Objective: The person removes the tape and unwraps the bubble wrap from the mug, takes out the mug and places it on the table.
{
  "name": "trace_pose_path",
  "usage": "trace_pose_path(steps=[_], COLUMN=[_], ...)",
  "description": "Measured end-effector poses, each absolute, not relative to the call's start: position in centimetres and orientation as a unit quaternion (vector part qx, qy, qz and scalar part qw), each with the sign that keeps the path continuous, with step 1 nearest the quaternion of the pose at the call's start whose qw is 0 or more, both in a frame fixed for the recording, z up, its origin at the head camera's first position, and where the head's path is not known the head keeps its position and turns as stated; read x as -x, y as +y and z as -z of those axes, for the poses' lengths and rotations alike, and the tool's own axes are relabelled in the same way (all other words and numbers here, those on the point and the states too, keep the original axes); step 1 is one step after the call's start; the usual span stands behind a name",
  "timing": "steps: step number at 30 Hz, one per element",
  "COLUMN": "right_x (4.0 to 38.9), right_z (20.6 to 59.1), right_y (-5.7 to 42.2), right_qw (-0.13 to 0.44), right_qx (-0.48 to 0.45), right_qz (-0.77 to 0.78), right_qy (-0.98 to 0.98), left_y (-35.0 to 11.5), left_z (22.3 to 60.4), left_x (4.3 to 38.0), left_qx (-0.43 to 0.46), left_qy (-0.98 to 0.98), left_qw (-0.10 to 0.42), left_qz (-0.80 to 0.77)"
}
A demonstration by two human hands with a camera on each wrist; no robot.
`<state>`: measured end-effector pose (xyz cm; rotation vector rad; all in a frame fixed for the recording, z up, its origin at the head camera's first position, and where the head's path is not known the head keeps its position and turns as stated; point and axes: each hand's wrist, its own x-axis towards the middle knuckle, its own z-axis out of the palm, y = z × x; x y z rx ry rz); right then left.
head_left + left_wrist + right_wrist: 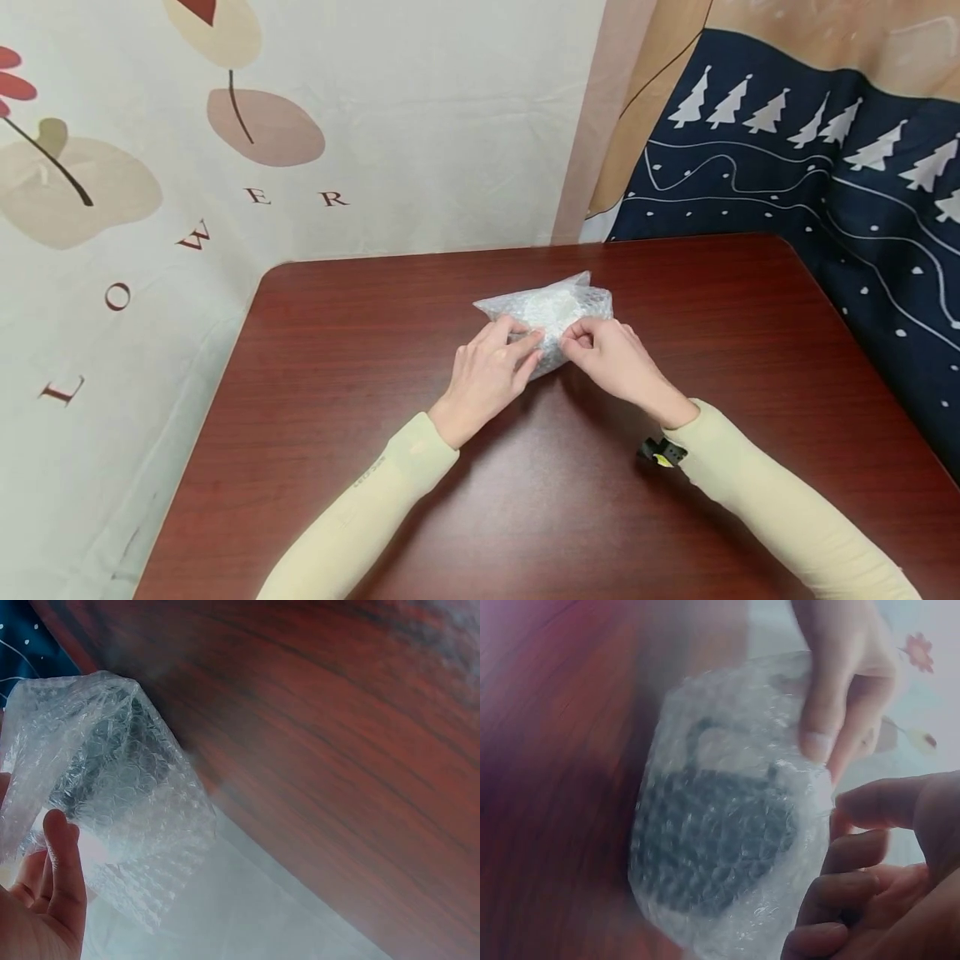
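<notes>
A bubble-wrap parcel (pixel 555 306) stands tilted near the far middle of the table, between both hands. Through the clear wrap the right wrist view shows a dark object (pixel 712 836) with a thin loop at one end; its kind cannot be told. The left hand (pixel 487 371) grips the parcel's left side, thumb on the near face and fingers around the edge. At the near right side, the right hand (pixel 611 358) pinches the wrap's edge between thumb and forefinger, its other fingers curled. In the left wrist view a fold of wrap (pixel 37 750) stands loose.
The reddish-brown wooden table (pixel 337 358) has its far edge just behind the parcel. A pale printed cloth (pixel 420 125) hangs behind it, and a dark blue cloth with white trees (pixel 750 175) hangs at the right. A small black device (pixel 663 452) sits at the right cuff.
</notes>
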<state>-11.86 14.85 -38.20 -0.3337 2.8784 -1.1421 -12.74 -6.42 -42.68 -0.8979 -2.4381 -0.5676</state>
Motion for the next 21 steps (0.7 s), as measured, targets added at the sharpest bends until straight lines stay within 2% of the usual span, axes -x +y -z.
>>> trace_pose_path(steps=[3,6,16,21], right_x=[12.1,12.4,12.6,13.0], right_z=[37.7,37.4,36.7,36.2], right_y=[15.0,14.9,15.5,15.9], right_qw=[0.063,0.084,0.038,0.045], right_qx=[0.095,0.093,0.081,0.074], right_qz=[0.414,0.446,0.44,0.466], right_qy=[0.903,0.886,0.893,0.88], left_y=[-6.3,-6.2,-6.1,-6.4], left_z=[42.7,42.8,42.9,42.9], left_x=[12.7,12.6,12.8,12.9], left_qx=[0.331,0.33,0.338,0.352], left_qy=[-0.89,-0.891,-0.886,-0.883], left_qw=[0.242,0.241,0.248,0.245], left_qz=[0.202,0.199,0.197,0.193])
